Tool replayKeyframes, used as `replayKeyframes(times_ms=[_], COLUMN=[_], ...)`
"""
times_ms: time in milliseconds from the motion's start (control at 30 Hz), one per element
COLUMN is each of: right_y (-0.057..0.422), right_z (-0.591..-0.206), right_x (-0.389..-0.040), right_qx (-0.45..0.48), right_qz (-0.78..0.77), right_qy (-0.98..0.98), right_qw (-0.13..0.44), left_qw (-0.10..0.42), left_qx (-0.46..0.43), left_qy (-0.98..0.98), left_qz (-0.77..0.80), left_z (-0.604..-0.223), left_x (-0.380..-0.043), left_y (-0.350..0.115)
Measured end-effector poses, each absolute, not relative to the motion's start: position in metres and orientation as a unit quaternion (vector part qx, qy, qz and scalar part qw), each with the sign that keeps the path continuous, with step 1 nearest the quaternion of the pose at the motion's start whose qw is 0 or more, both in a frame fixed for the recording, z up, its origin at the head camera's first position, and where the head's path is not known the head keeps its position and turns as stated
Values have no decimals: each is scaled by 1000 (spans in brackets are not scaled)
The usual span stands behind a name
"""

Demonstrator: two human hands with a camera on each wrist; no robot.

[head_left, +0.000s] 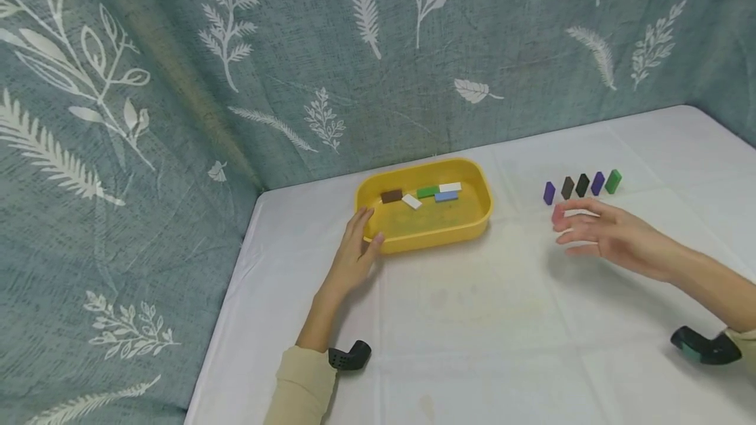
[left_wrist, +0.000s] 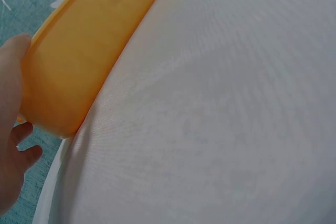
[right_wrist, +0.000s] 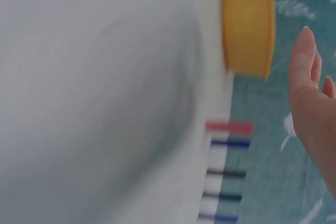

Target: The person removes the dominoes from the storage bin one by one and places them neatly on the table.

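My left hand [head_left: 350,261] rests against the left end of a yellow tray [head_left: 431,241], thumb by the near corner and fingers along the left wall. In the left wrist view, that hand [left_wrist: 10,129] touches the tray's wall [left_wrist: 84,61]. Farther right, my right hand [head_left: 617,238] hovers with loosely bent fingers near a red block [head_left: 558,214], partly covered by the fingers in the head view. The right wrist view, blurred, has the red block [right_wrist: 229,127] standing apart from the right hand [right_wrist: 310,93], whose fingers hold nothing.
Behind the red block stand upright blocks: purple [head_left: 549,193], brown [head_left: 567,187], black [head_left: 582,185], another purple [head_left: 598,183] and green [head_left: 613,181]. Brown [head_left: 391,196], white [head_left: 411,201], green [head_left: 428,192] and blue [head_left: 445,196] blocks lie inside the tray. A patterned curtain [head_left: 401,103] borders the table.
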State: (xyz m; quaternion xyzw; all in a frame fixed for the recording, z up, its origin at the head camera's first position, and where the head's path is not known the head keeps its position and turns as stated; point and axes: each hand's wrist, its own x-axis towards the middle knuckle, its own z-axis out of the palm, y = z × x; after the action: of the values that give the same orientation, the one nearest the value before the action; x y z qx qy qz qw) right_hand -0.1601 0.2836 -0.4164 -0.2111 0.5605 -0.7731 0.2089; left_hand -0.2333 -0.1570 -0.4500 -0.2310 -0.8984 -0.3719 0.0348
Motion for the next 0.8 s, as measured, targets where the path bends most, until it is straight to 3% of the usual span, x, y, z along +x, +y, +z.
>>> replayKeyframes(times_ms=[133, 367, 633, 800], right_y=[247, 182, 136, 110], right_z=[-403, -382, -383, -393], right_x=[-168, -199, -251, -281], right_qx=[-201, -90, -58, -31], right_qz=[-814, -794, -783, -752], right_qy=[485, 561, 559, 604], right_qw=[248, 217, 267, 262], left_qw=[33, 40, 37, 36], left_qx=[-231, -232, -232, -230], left_qy=[-897, -897, -894, -895], left_qz=[-375, -374, -381, -380], left_z=[-449, -451, -452, -451], left_x=[-234, -235, -235, -235], left_y=[-158, -158, -158, -160])
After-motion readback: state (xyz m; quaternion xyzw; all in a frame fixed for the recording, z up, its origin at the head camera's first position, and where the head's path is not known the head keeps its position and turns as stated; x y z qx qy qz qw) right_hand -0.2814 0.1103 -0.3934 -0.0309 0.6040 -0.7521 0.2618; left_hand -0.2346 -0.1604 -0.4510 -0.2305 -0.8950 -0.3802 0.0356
